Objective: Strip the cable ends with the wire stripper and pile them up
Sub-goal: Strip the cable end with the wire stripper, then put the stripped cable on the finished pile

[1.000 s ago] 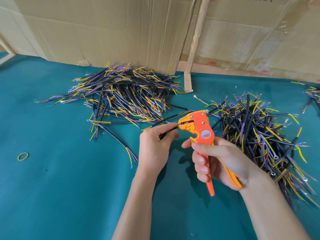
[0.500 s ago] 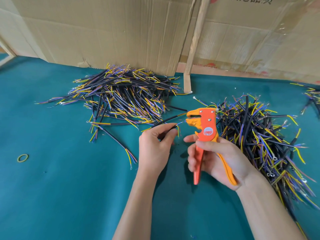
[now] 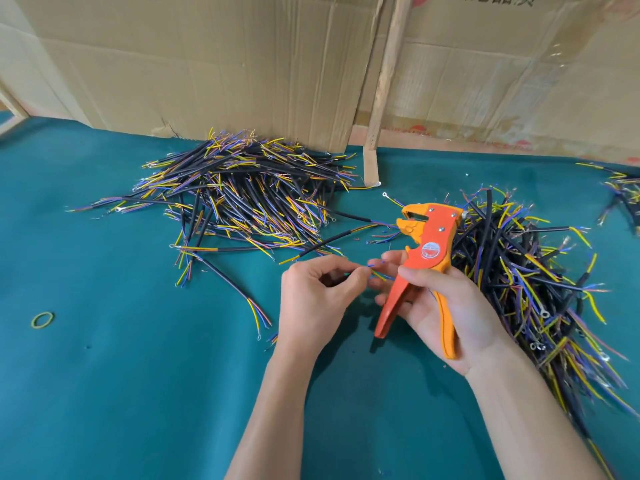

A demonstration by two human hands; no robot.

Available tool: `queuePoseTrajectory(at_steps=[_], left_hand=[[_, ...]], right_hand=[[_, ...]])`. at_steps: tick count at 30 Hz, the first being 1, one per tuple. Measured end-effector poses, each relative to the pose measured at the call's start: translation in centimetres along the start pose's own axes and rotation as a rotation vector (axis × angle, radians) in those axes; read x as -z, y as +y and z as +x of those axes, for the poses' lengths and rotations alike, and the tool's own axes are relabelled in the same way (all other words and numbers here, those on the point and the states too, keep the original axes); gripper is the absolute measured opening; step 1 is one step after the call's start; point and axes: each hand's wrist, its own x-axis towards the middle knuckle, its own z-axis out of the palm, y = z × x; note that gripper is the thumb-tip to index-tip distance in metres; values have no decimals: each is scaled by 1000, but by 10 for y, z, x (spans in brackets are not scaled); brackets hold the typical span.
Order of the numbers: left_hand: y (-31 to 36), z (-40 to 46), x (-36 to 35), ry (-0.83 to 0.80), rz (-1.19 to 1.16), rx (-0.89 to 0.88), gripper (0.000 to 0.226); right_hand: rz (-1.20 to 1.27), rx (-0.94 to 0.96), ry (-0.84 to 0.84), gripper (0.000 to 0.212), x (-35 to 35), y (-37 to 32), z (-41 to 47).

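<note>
My right hand (image 3: 440, 306) grips the orange wire stripper (image 3: 427, 251), held upright with its jaws pointing left and its handles spread apart. My left hand (image 3: 318, 296) pinches the thin coloured ends of a cable (image 3: 375, 271) just left of the stripper's handles; my right fingertips touch the same wires. The cable's black sheath is hidden inside my left hand. A big pile of black cables (image 3: 242, 199) with yellow, blue and purple ends lies at the back left. A second pile (image 3: 519, 271) sprawls to the right behind my right hand.
The table is covered in teal cloth (image 3: 121, 393). Cardboard sheets (image 3: 225, 64) and a wooden slat (image 3: 384, 84) stand along the back edge. A yellow-green rubber band (image 3: 42, 319) lies at the left. A few more cables (image 3: 623, 192) lie at the far right edge.
The cable end has come out of the stripper's jaws. The stripper has moved right and tipped upright, its handles spreading. My left hand has drawn the cable down toward my right fingers.
</note>
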Motion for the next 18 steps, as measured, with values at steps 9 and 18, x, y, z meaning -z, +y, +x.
queuePoseTrajectory(at_steps=[9, 18], left_hand=[[-1, -3, 1, -82, 22, 18, 18], [14, -7, 12, 199, -52, 134, 15]], right_hand=[[74, -16, -25, 49, 5, -4, -3], [276, 34, 39, 50, -3, -1, -2]])
